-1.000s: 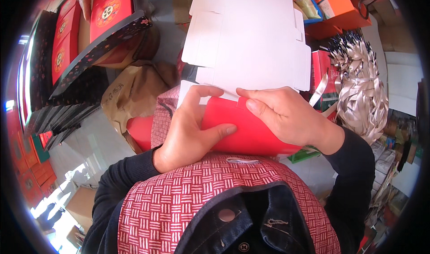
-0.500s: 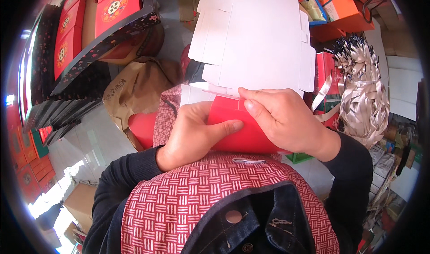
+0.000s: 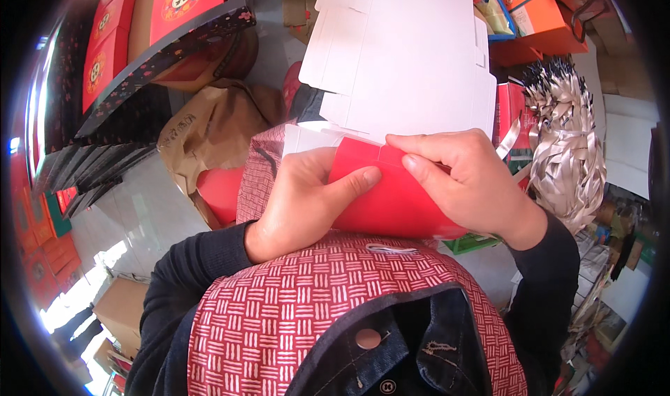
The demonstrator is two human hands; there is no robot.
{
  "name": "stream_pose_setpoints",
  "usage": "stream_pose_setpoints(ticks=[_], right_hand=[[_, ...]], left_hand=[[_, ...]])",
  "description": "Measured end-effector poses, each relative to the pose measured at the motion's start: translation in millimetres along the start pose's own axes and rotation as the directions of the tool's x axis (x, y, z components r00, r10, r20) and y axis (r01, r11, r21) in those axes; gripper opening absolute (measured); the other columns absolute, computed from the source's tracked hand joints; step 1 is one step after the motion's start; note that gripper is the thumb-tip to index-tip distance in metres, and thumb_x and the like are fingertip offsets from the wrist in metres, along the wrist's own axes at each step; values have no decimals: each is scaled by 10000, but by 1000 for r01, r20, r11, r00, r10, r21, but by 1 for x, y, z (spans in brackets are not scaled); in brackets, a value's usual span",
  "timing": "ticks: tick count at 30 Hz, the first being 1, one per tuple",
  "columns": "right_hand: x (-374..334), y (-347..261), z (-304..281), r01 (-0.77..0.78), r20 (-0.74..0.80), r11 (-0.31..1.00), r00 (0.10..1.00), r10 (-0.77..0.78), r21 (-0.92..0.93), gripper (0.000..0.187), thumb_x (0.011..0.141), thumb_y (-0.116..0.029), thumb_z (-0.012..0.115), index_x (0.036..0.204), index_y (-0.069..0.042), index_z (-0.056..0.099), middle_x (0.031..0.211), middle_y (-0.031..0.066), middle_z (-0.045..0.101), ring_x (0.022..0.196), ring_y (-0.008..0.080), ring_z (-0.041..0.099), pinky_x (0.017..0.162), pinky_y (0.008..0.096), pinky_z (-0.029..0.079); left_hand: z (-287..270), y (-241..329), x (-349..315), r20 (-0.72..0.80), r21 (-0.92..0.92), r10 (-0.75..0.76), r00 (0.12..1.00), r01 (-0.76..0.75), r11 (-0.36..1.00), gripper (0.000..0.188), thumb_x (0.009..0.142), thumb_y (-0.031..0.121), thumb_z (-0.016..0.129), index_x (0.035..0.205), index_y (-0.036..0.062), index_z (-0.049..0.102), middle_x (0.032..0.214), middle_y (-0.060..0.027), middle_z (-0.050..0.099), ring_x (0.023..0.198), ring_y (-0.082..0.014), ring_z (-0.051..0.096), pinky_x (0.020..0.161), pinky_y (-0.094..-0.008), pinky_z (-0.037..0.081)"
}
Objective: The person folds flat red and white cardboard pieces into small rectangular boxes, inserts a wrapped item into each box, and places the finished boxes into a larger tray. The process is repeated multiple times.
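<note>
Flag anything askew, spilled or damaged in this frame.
No spill or damage visible. Slightly untidy: one ribbon strand strays left of the ribbon bundle, and the brown paper is crumpled. The red card held by the left hand and right hand shows no obvious tear.
</note>
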State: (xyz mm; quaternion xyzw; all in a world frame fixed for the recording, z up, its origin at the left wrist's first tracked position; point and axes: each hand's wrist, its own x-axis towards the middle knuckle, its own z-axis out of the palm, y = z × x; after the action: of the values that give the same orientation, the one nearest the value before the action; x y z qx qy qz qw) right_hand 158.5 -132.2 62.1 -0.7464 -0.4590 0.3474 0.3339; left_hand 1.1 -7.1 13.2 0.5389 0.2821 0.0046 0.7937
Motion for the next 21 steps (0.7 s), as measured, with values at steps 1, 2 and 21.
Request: stream_pose_setpoints(ticks=[1, 2, 21], right_hand=[[1, 0, -6, 16, 53, 1000, 998, -15, -21, 254, 857, -34, 545, 1064, 67, 651, 797, 272, 640, 667, 341, 664, 628, 356, 512], [2, 0, -11, 33, 103, 999, 994, -28, -42, 265, 848, -24, 543, 1073, 71, 648, 807, 274, 642, 669, 334, 667, 631, 349, 512], [4, -4, 4, 46, -38, 998, 998, -47, -39, 260, 839, -10, 585, 1083, 50, 654, 840, 251, 663, 733, 366, 669, 648, 352, 536]], left_hand=[[-1, 3, 1, 3, 11, -22, 1000, 22, 1000, 207, 898, 107, 667, 1033, -49, 669, 908, -98, 712, 787, -118, 658, 724, -252, 546], [-1, 5, 1, 9, 24, -42, 999, 42, 999, 205, 900, 105, 664, 1034, -50, 669, 911, -99, 712, 787, -117, 658, 724, -250, 545], [-3, -3, -1, -61, -145, 31, 998, -40, 989, 178, 931, 109, 619, 1018, -33, 683, 886, -88, 709, 759, -108, 655, 700, -228, 534]])
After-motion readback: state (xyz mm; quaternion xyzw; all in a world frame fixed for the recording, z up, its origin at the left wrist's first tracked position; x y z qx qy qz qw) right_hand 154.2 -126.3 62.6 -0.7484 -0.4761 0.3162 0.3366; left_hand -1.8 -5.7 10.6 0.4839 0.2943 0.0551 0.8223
